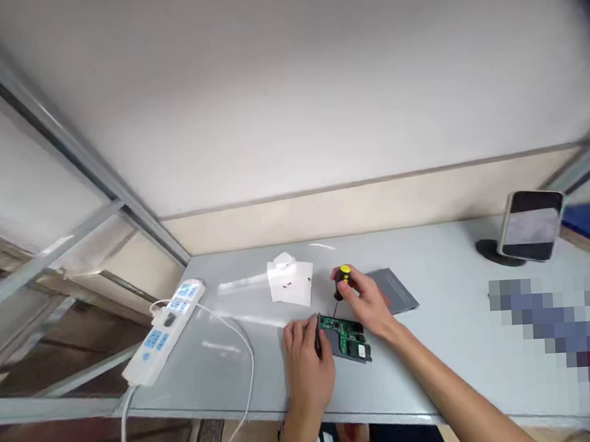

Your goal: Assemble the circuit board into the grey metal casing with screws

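My right hand (371, 304) is closed round a black and yellow screwdriver (344, 276). The screwdriver stands nearly upright, its thin shaft pointing down to the upper edge of a green circuit board (344, 326). This board lies on a dark grey casing part (333, 341) on the table. With fingers bent over its left end, my left hand (308, 365) grips the board and casing; the fingers hide that end. Just behind my right hand, a flat grey panel (398, 292) lies partly covered. Whether the tip sits in a screw is too small to tell.
A white sheet (293, 288) with tiny dark pieces and a white object (284, 260) lies behind the board. At left are a power strip (165, 333) and its white cable (251, 355). A phone (531, 227) stands at right; the wall (295, 221) bounds the back.
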The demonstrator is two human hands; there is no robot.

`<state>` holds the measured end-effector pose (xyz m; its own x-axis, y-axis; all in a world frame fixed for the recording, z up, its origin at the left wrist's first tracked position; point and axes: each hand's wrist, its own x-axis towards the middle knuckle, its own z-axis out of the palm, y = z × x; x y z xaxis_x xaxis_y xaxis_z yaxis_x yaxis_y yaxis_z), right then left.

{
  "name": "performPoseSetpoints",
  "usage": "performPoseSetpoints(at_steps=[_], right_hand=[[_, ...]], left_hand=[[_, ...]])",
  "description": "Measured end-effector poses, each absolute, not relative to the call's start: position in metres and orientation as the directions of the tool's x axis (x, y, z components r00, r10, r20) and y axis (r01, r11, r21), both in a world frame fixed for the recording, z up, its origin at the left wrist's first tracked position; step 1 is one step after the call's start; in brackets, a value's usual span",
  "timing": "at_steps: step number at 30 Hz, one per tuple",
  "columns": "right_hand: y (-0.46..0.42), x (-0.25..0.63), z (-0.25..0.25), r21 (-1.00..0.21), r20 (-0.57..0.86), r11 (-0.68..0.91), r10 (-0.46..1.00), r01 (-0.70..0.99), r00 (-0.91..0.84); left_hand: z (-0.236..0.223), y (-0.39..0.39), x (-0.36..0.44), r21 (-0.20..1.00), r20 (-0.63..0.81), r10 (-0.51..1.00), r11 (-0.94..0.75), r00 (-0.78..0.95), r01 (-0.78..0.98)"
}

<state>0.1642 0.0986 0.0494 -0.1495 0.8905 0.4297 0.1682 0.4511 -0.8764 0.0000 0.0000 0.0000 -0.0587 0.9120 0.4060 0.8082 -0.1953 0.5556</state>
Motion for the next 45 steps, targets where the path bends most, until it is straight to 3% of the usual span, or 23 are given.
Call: performPoseSetpoints(at_steps=[5, 12, 18, 26, 33, 39, 42, 45], right_hand=[[0.096, 0.163, 0.039, -0.877, 0.437, 0.46, 0.883, 0.139, -0.168], [0.111, 0.172, 0.049, -0.918, 0.394, 0.396, 0.909, 0.013, 0.134], [0.125, 0.163, 0.04, -0.929, 0.341, 0.312, 0.931, 0.199, 0.13], [0.123, 0.167, 0.032, -0.895, 0.378, 0.319, 0.913, 0.311, 0.153], [0.123, 0.165, 0.034, -0.877, 0.404, 0.347, 0.907, 0.334, 0.118], [0.124, 0.166, 0.031, -0.894, 0.375, 0.322, 0.918, 0.311, 0.127], [0.123, 0.167, 0.029, -0.921, 0.342, 0.306, 0.931, 0.241, 0.127], [0.122, 0.168, 0.029, -0.942, 0.311, 0.287, 0.941, 0.174, 0.132]], left_hand=[[-0.003, -0.001, -0.002, 0.541, 0.41, 0.91, -0.191, -0.059, 0.819], [0.005, -0.004, 0.0, 0.537, 0.381, 0.923, -0.181, -0.045, 0.824], [0.002, -0.003, 0.0, 0.503, 0.313, 0.95, -0.174, 0.009, 0.847], [-0.002, -0.001, 0.003, 0.524, 0.236, 0.971, -0.092, -0.041, 0.847], [-0.001, -0.001, 0.002, 0.66, 0.279, 0.953, -0.1, -0.12, 0.744], [0.001, 0.011, -0.012, 0.79, 0.367, 0.877, -0.116, -0.312, 0.602], [0.004, 0.041, -0.023, 0.722, 0.432, 0.864, -0.16, -0.258, 0.673], [0.005, 0.077, -0.029, 0.627, 0.412, 0.88, -0.085, -0.237, 0.775]])
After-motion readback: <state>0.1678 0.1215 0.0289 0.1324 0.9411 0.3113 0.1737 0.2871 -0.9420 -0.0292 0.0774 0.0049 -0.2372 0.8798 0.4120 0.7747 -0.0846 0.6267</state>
